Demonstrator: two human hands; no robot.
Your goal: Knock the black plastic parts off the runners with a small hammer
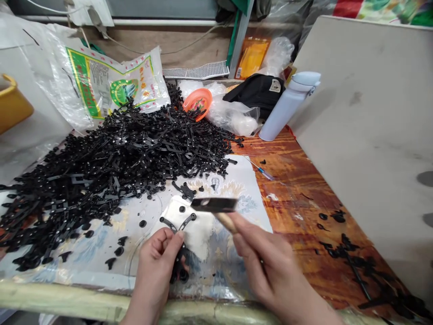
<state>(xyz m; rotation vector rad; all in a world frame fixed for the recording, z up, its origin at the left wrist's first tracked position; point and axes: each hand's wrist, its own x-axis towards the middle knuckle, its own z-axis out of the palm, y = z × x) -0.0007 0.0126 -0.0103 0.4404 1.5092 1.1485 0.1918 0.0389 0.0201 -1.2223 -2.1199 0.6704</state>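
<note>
While the black jointed linkage (pixel 187 221) sits over the pale pad (pixel 201 237), pinched between the left hand's (pixel 157 253) thumb and fingers, the right hand (pixel 265 259) is wrapped round the handle of a hammer (pixel 215 206), its blurred head apart from the linkage. A good strike probably wants the joint flat, fingertips clear and the face square; loose black plugs (pixel 119 251) and a linkage heap (pixel 145 144) lie leftward on the patterned sheet (pixel 101 246).
</note>
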